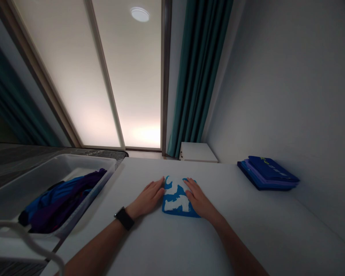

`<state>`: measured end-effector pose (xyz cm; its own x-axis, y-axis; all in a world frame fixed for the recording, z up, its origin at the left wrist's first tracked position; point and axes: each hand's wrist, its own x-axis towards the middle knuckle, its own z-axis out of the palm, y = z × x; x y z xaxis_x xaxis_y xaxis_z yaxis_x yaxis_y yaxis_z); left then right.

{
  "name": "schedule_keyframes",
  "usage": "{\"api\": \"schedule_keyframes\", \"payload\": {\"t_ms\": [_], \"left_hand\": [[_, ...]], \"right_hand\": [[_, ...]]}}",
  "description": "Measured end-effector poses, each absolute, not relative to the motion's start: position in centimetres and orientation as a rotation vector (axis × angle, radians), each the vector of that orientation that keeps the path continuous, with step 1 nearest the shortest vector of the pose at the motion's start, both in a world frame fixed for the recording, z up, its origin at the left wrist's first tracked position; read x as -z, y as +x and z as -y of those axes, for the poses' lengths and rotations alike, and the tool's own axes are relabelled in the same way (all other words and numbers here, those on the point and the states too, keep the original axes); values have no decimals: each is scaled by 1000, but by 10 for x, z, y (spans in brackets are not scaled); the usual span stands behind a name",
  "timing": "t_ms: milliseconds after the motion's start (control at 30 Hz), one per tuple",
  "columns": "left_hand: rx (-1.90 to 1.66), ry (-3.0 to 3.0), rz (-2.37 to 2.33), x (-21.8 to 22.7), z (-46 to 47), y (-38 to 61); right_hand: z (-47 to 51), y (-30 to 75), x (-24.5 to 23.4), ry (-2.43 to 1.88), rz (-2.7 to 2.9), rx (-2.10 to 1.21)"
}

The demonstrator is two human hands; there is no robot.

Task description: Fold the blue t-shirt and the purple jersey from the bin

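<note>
A blue and white folded garment (pixel 176 201) lies flat on the white table (pixel 161 245), between my hands. My left hand (pixel 149 197) rests at its left edge, fingers stretched out and pointing forward. On the garment's right side lies my right hand (pixel 198 197), palm down with the fingers extended over the cloth. Neither hand grips the fabric. A black watch (pixel 124 218) is on my left wrist. What kind of garment it is cannot be made out.
To the left stands a translucent plastic bin (pixel 110 164) with crumpled blue and purple clothes (pixel 66 199) inside. A stack of folded blue and purple clothes (pixel 268 174) sits at the table's right, near the wall. Behind the table is a white cabinet (pixel 198 151).
</note>
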<state>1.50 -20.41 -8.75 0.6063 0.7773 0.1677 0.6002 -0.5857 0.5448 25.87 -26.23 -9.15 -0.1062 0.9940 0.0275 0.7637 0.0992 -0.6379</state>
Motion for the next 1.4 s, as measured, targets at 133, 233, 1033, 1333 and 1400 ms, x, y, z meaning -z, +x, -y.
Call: {"api": "schedule_keyframes", "payload": {"t_ms": [133, 233, 1033, 1333, 1400], "left_hand": [[-749, 2322, -1237, 90, 189, 22], [-797, 2242, -1287, 88, 179, 15], [-668, 2306, -1107, 84, 176, 6], [-1116, 1908, -1168, 99, 199, 22], [-1170, 1737, -1135, 98, 205, 28]], "right_hand": [[255, 262, 96, -1562, 1956, -699], [250, 264, 93, -1449, 2024, -769], [302, 178, 100, -1586, 2210, -126], [293, 200, 89, -1507, 2102, -135], [282, 222, 88, -1522, 2037, -240]]}}
